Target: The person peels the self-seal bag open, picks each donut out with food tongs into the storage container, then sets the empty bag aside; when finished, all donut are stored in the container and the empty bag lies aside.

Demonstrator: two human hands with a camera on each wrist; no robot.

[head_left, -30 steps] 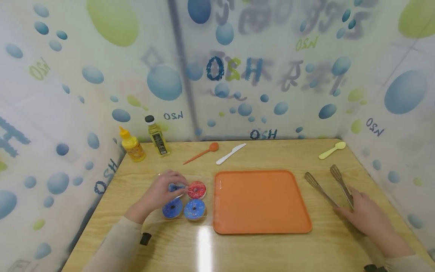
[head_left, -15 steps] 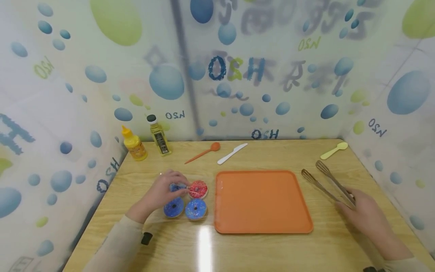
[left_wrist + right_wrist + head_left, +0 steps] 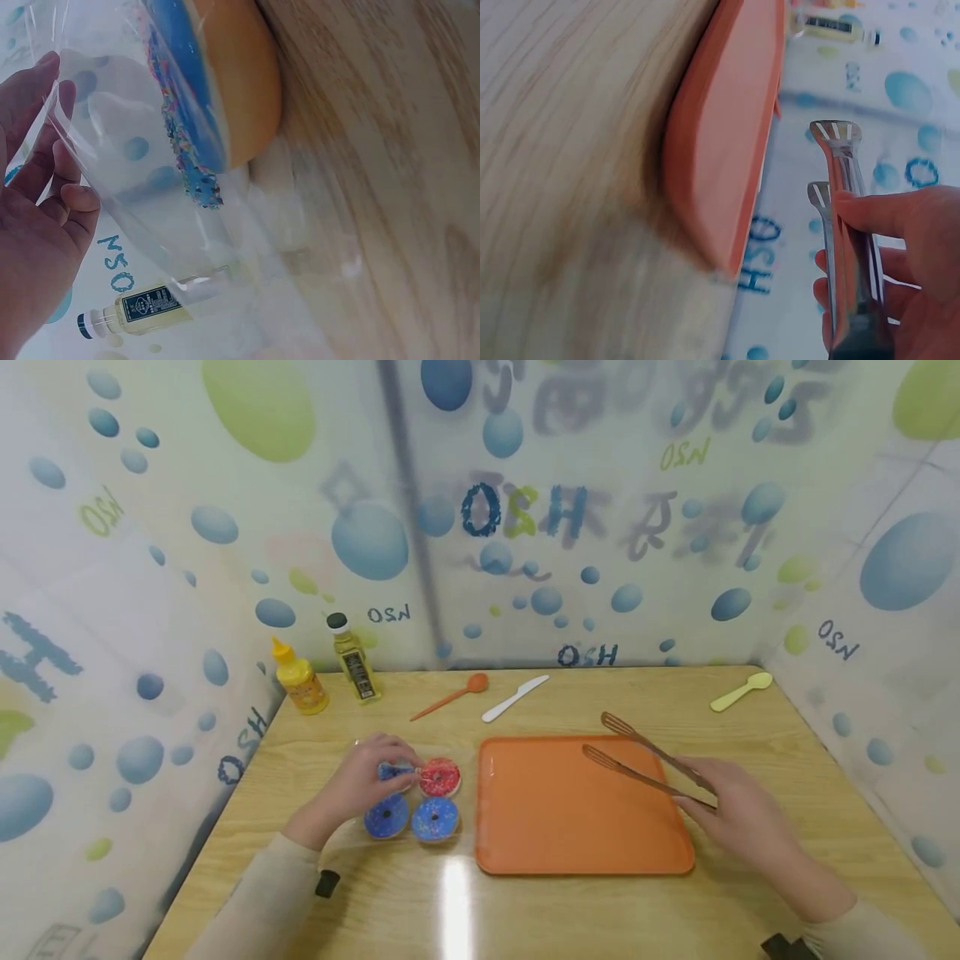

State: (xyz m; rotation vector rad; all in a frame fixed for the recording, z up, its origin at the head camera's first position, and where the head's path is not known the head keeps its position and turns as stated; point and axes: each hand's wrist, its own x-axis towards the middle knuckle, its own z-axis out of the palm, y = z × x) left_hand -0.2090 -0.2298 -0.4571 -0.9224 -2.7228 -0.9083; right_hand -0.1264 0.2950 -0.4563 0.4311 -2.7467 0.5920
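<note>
My left hand (image 3: 367,781) pinches the edge of a clear plastic bag (image 3: 199,240) at the left of the table. Inside the bag lie a red sprinkled donut (image 3: 446,773) and several blue donuts (image 3: 435,821); my fingers partly cover one of the blue ones. Close up in the left wrist view, one blue donut (image 3: 187,82) shows its sprinkles through the film. My right hand (image 3: 738,806) grips metal tongs (image 3: 618,724), thumb on one arm and fingers on the other. Their slotted ends stand apart, over the far right part of an orange tray (image 3: 570,806).
At the back left stand a yellow squeeze bottle (image 3: 303,685) and an oil bottle (image 3: 356,662). An orange spoon (image 3: 452,695) and a white knife (image 3: 516,698) lie behind the tray, with a light green spoon (image 3: 741,692) at the far right. Patterned walls enclose the table.
My right hand has carried the tongs leftward, from beside the tray to over it. My left hand keeps its pinch on the bag, and the donuts stay in place.
</note>
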